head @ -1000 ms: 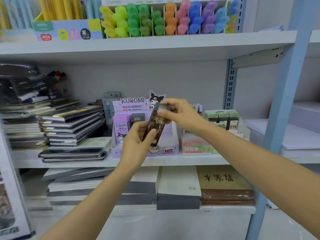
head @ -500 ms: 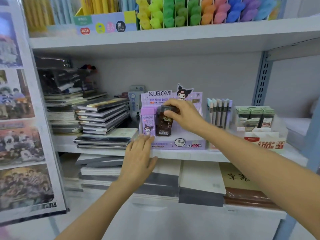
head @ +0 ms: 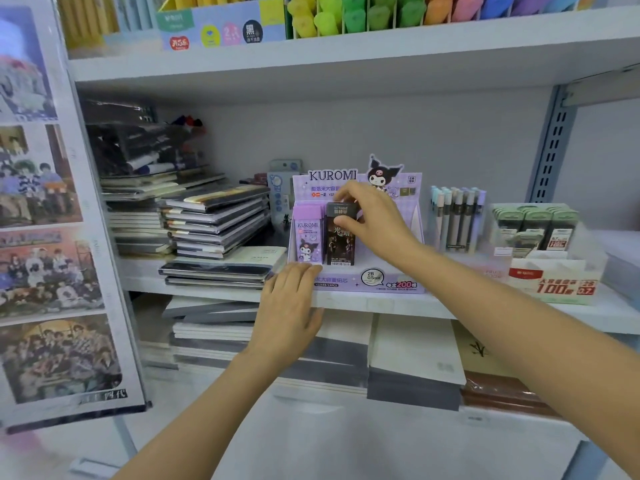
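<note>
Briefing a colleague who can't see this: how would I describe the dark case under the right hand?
On the middle shelf stands the lilac Kuromi display box. At its left end two slim cases stand upright side by side; the right hand pinches the right one. That black case is the only dark one, next to a purple Kuromi case.

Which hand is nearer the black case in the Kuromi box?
Right. Right hand pinches the black case at its top; left hand rests below, on the shelf edge, clear of it.

The black pack now stands in the display box; left hand released.
</note>
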Demonstrator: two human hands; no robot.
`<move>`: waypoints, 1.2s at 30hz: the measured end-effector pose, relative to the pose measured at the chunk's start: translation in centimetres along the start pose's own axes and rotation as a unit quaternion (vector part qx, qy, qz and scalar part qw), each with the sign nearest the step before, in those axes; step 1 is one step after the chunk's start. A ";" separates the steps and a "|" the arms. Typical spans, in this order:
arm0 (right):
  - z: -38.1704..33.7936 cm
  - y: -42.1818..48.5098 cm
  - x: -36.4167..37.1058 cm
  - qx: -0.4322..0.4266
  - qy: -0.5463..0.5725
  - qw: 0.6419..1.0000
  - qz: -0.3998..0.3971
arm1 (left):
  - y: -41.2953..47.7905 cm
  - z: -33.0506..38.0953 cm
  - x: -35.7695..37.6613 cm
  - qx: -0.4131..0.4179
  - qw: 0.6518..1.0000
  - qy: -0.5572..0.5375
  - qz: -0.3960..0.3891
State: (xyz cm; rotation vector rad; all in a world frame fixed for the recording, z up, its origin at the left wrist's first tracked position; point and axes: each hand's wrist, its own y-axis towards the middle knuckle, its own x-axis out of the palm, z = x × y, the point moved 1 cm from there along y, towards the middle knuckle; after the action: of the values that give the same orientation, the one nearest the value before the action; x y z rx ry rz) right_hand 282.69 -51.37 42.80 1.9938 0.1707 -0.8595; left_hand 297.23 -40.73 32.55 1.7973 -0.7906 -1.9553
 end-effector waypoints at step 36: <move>13.1 -52.8 22.8 0.230 -0.018 0.774 -0.590 | -37.8 6.5 25.4 -0.108 0.869 -0.119 -0.468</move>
State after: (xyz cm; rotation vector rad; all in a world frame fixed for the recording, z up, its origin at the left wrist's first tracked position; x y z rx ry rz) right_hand 270.08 -37.12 -13.01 2.2043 1.4255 -1.8438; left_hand 291.61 -26.00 -10.72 1.9986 0.3696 -2.7260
